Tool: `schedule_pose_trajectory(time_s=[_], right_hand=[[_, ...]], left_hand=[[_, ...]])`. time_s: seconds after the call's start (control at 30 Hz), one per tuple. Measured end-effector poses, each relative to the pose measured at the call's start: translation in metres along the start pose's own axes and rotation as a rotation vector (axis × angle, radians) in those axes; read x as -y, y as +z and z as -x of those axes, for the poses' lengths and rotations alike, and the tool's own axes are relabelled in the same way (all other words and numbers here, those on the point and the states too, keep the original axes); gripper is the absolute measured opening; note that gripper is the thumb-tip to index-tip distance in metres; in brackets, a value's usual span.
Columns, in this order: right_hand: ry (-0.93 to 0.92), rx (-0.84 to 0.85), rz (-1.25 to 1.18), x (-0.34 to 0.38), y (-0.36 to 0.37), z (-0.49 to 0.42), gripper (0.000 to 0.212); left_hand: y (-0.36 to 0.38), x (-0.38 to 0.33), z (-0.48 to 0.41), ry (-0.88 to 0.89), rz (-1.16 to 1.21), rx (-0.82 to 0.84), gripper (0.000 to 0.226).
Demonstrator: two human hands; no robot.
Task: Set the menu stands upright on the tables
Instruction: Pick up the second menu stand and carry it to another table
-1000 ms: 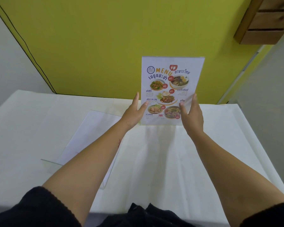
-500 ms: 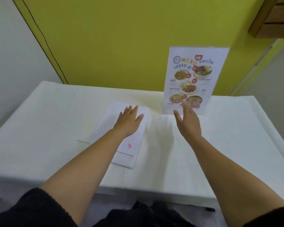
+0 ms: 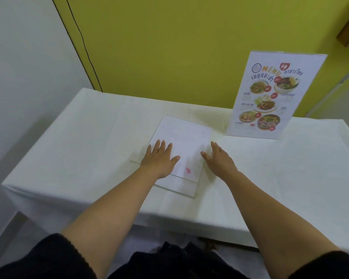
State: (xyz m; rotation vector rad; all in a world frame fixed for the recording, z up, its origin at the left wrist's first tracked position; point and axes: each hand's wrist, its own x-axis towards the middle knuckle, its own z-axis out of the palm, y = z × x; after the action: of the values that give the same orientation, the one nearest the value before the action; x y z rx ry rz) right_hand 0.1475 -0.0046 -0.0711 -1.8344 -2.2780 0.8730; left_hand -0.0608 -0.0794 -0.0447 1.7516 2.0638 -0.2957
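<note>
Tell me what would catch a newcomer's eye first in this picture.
The colourful menu stand stands upright at the far right of the white table, bright against the yellow-green wall. Nearer the middle, a second stand lies flat. The left hand rests open on it, and the right hand is open at its right edge.

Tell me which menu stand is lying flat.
The menu stand between the hands, face-down on the white table; the other menu stand stands upright, printed menu showing.
</note>
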Motion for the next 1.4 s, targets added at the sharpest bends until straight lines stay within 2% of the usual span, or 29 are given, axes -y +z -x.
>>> schedule_pose_trajectory(time_s=[0.33,0.43,0.57,0.63,0.7,0.8,0.87,0.97,1.13,1.27,1.33,1.4], right_hand=[[0.137,-0.030,-0.217,0.009,0.002,-0.011,0.079],[0.111,-0.075,-0.289,0.017,-0.003,-0.015,0.075],[0.036,-0.177,-0.372,0.030,-0.014,-0.018,0.057],[0.104,-0.205,-0.538,0.038,-0.021,-0.022,0.048],[0.210,-0.187,-0.834,0.044,-0.028,-0.030,0.037],[0.289,-0.042,-1.206,0.051,-0.037,-0.035,0.054],[0.272,-0.003,-1.306,0.054,-0.042,-0.035,0.051],[0.221,-0.014,-1.377,0.061,-0.048,-0.034,0.020],[0.095,-0.002,-1.480,0.078,-0.054,-0.030,0.027],[0.028,0.033,-1.526,0.086,-0.065,-0.029,0.017],[0.058,0.010,-1.532,0.090,-0.070,-0.027,0.023],[0.052,0.014,-1.572,0.091,-0.074,-0.027,0.011]], left_hand=[[0.008,0.004,0.017,-0.016,0.034,-0.052,0.072],[0.012,0.005,0.024,-0.020,0.025,-0.078,0.072],[0.017,0.006,0.032,-0.013,0.019,-0.115,0.073],[0.019,0.007,0.035,-0.008,0.013,-0.134,0.074],[0.021,0.008,0.037,0.004,0.008,-0.148,0.076],[0.022,0.009,0.041,0.019,0.007,-0.160,0.081],[0.022,0.009,0.043,0.009,0.015,-0.165,0.084],[0.014,0.002,0.039,-0.015,0.062,-0.187,0.088],[-0.007,-0.040,0.024,0.038,0.124,-0.278,0.097],[-0.017,-0.071,0.016,0.019,0.180,-0.387,0.108],[-0.020,-0.077,0.015,0.044,0.168,-0.453,0.100],[-0.024,-0.081,0.013,0.057,0.179,-0.500,0.087]])
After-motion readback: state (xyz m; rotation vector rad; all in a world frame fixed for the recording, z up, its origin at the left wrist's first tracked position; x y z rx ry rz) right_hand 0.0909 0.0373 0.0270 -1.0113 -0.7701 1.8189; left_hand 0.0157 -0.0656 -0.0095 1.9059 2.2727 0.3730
